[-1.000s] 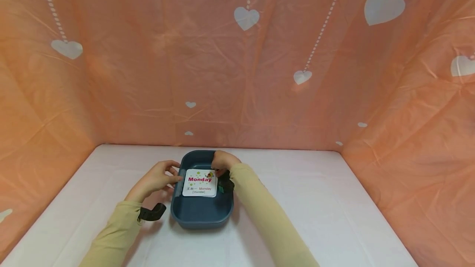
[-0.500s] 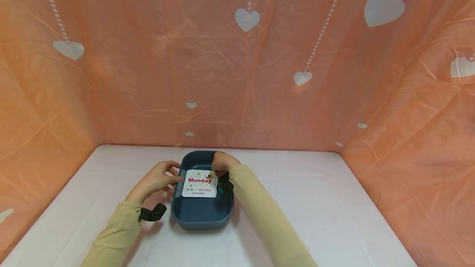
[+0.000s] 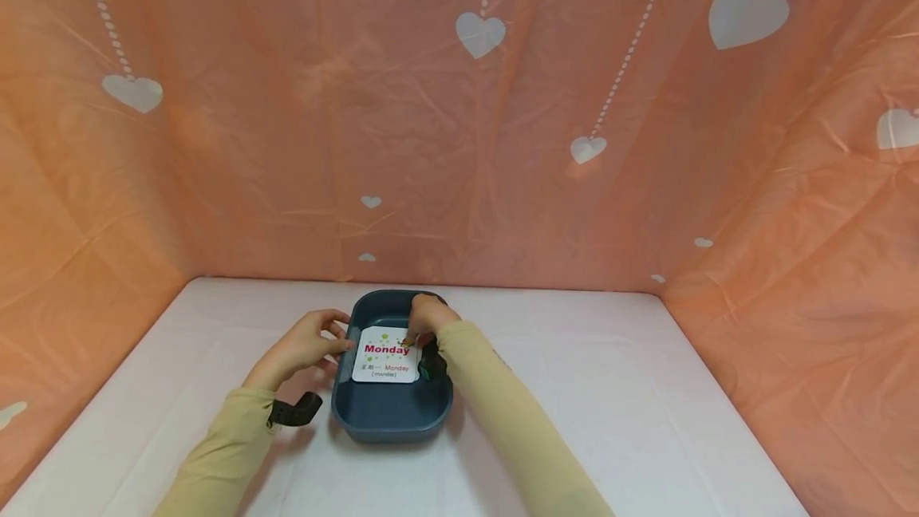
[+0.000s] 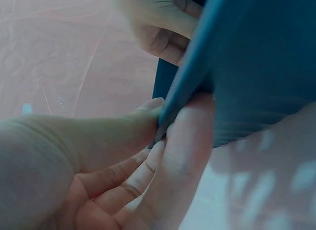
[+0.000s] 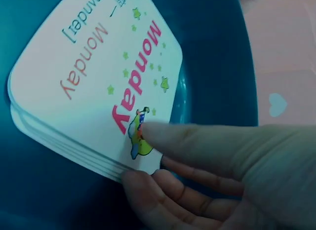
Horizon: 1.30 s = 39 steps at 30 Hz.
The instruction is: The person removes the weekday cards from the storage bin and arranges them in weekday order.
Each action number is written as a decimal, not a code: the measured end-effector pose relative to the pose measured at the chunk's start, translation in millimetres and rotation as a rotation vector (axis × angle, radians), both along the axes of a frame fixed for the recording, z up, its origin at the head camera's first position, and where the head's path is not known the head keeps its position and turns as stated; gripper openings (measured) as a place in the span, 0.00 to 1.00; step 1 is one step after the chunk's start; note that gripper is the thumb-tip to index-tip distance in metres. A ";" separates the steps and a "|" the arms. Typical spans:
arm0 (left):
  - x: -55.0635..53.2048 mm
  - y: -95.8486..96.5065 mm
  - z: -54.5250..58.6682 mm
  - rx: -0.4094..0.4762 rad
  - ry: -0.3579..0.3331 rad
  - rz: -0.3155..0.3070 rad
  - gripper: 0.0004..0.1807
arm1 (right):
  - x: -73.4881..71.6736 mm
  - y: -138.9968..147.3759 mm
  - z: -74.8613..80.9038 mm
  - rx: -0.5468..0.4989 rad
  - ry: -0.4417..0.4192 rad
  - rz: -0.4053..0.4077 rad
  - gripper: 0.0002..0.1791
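A dark blue plastic bin (image 3: 391, 417) with rounded corners stands on the white table. Inside it lies a small stack of white flash cards (image 3: 383, 364), the top one reading "Monday" with stars and a cartoon figure. My left hand (image 3: 305, 345) pinches the bin's left rim between thumb and forefinger, as the left wrist view shows. Reaching over the right wall, my right hand (image 3: 429, 317) is at the stack's far right corner. In the right wrist view its thumb (image 5: 173, 138) presses on the printed figure and its forefinger (image 5: 140, 185) touches the card edges.
White cloth covers the table (image 3: 589, 413) around the bin. An orange curtain (image 3: 402, 118) with white hearts encloses the back and sides. A black wrist strap piece (image 3: 296, 410) sticks out from the left sleeve beside the bin.
My right hand has shifted slightly left, and its thumb has come over the corner of the top card. The left hand keeps its hold on the rim.
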State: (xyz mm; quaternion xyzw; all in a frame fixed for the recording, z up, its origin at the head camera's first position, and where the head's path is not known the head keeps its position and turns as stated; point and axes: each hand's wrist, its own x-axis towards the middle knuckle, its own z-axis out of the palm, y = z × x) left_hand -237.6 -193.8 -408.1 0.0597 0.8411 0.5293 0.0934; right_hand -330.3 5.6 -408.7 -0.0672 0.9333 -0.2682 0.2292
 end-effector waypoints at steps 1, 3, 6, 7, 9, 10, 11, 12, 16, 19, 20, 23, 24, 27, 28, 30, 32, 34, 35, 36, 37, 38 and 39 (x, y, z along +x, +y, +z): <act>-0.4 0.2 0.0 0.003 0.000 0.000 0.26 | -0.1 0.1 -0.6 0.006 0.004 0.004 0.13; -1.0 0.5 -0.2 0.002 0.001 -0.001 0.26 | 0.2 0.4 -2.0 0.015 0.017 0.019 0.13; -1.4 1.0 -0.5 0.006 -0.004 0.000 0.26 | 1.1 1.4 -3.9 0.032 0.046 0.033 0.13; -1.5 1.1 -0.7 0.007 -0.005 -0.001 0.26 | 1.5 1.8 -4.4 0.034 0.056 0.037 0.13; -1.7 1.3 -1.1 0.009 -0.008 -0.003 0.26 | 2.0 2.7 -5.5 0.037 0.074 0.045 0.14; -1.7 1.6 -1.2 0.012 -0.010 -0.003 0.26 | 2.3 3.2 -5.7 0.035 0.080 0.049 0.14; -1.8 1.8 -1.4 0.013 -0.012 -0.003 0.26 | 2.5 3.7 -6.0 0.034 0.088 0.058 0.15; -1.8 2.0 -1.4 0.013 -0.013 -0.002 0.26 | 2.7 4.3 -6.2 0.037 0.090 0.067 0.15; -2.1 2.9 -1.7 0.007 -0.013 -0.001 0.26 | 3.6 6.5 -4.7 0.042 0.098 0.089 0.16; -2.3 3.0 -2.2 0.006 -0.009 -0.003 0.26 | 5.4 7.7 -0.8 0.062 0.108 0.114 0.16; -2.2 2.9 -2.4 0.008 -0.009 0.000 0.26 | 6.4 8.0 0.8 0.072 0.111 0.127 0.16; -1.3 2.0 -3.4 0.007 -0.011 -0.002 0.26 | 9.5 8.3 5.3 0.091 0.119 0.154 0.17; -0.8 1.6 -3.6 0.007 -0.016 0.001 0.26 | 10.5 8.2 6.6 0.090 0.120 0.161 0.17; 1.3 0.1 -4.1 0.008 -0.026 0.001 0.27 | 12.1 8.1 8.7 0.054 0.122 0.168 0.15; 2.0 -0.2 -4.0 0.009 -0.027 0.004 0.26 | 12.1 8.2 9.3 0.040 0.129 0.170 0.14; 3.3 -0.6 -3.1 0.008 -0.028 0.009 0.26 | 11.5 8.7 10.1 0.006 0.143 0.167 0.12; 4.0 -0.4 -1.8 0.006 -0.021 0.010 0.26 | 10.2 9.9 10.8 -0.022 0.166 0.155 0.11; 3.7 0.0 -1.0 0.001 -0.016 0.012 0.26 | 8.3 11.6 11.1 -0.044 0.183 0.137 0.12; 3.4 0.4 -0.5 -0.001 -0.015 0.013 0.26 | 7.7 12.5 11.4 -0.058 0.186 0.127 0.12; 3.0 0.7 -0.1 0.002 -0.016 0.012 0.26 | 7.2 13.3 11.8 -0.072 0.193 0.116 0.12; 2.5 1.0 0.2 0.005 -0.017 0.012 0.26 | 6.6 13.9 12.2 -0.084 0.201 0.107 0.12; 2.0 1.2 0.4 0.007 -0.018 0.012 0.27 | 6.1 14.5 12.7 -0.095 0.211 0.098 0.12; 1.6 1.3 0.6 0.010 -0.019 0.011 0.27 | 5.5 14.8 13.1 -0.104 0.221 0.093 0.12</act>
